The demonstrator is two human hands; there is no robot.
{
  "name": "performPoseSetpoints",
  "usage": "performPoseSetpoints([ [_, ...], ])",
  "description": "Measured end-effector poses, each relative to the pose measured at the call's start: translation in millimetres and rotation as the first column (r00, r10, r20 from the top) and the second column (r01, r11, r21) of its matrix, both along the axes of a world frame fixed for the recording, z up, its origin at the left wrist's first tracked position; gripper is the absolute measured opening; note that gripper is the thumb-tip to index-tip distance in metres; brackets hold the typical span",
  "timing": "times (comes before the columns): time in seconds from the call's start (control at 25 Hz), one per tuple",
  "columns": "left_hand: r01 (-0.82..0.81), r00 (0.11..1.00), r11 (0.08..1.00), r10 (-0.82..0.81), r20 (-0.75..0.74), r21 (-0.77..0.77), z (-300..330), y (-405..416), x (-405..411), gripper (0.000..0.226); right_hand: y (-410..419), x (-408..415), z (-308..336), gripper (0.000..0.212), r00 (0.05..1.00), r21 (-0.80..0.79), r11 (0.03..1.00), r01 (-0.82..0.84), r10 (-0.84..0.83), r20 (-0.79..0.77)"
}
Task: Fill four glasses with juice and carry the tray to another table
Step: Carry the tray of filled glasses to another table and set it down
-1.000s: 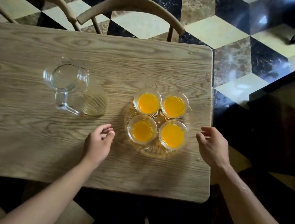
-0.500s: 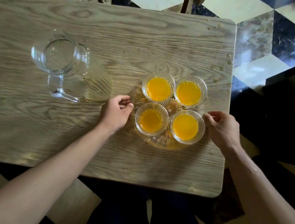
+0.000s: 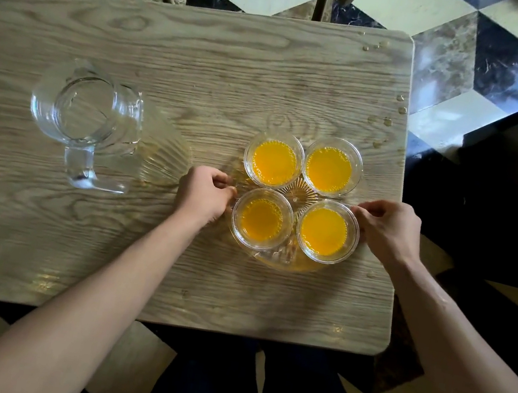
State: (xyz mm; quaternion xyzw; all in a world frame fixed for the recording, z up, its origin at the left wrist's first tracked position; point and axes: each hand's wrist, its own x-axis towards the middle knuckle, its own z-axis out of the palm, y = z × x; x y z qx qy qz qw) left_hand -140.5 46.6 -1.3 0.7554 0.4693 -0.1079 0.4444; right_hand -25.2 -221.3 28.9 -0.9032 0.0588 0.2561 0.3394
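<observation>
Gripping now, left hand [image 3: 204,195] and right hand [image 3: 387,230] reached tray [image 3: 277,261] rim.

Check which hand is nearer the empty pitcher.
Left. The left hand grips the tray's left edge, just right of the pitcher. The right hand grips the tray's right edge, with all four glasses between it and the pitcher.

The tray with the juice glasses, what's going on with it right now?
A person has a hand on each side of the round glass tray, which sits on the wooden table. The left hand pinches its left rim and the right hand its right rim. All four glasses on it hold orange juice. The glass pitcher stands empty to the left. A few drops lie near the table's right edge.
</observation>
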Motion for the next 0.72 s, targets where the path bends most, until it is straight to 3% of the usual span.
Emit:
performPoseSetpoints([
  [0.72,-0.038,0.999,0.999,0.037,-0.032,-0.024,10,-3,-6,0.017,-1,-3,-2,0.013,0.999,-0.072,0.997,-0.013,0.016,0.040],
])
